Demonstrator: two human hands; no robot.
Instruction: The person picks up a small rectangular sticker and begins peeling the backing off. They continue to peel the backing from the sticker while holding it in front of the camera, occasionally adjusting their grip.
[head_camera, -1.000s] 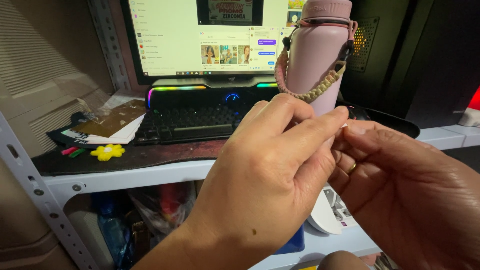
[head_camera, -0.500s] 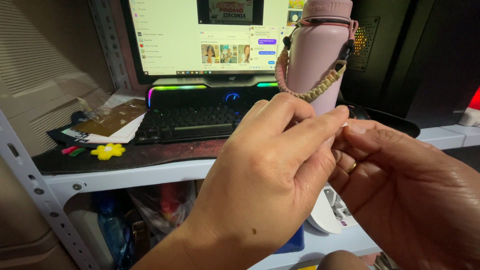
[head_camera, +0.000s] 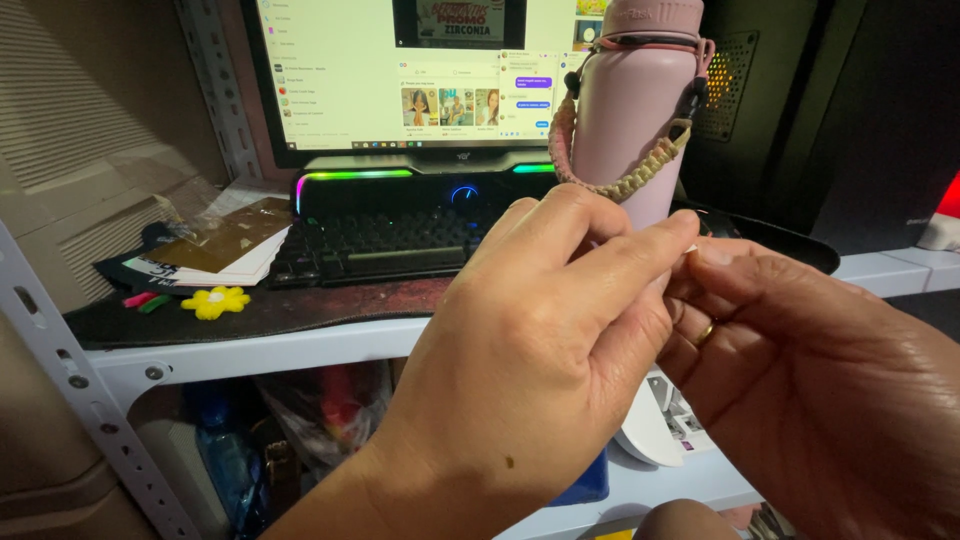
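Hands pinching something tiny in front of the pink bottle.
Left hand and right hand are meeting fingertip to fingertip, gripping perhaps a pale scrap; progress is unclear.

Shelf: you face a pale metal shelf with a perforated upright at lower left.
Wall: beige panelling, upper left.
Light: dim; a lit monitor glows at top centre.

Between my left hand and right hand, fingertips pinched on something too small to identify.
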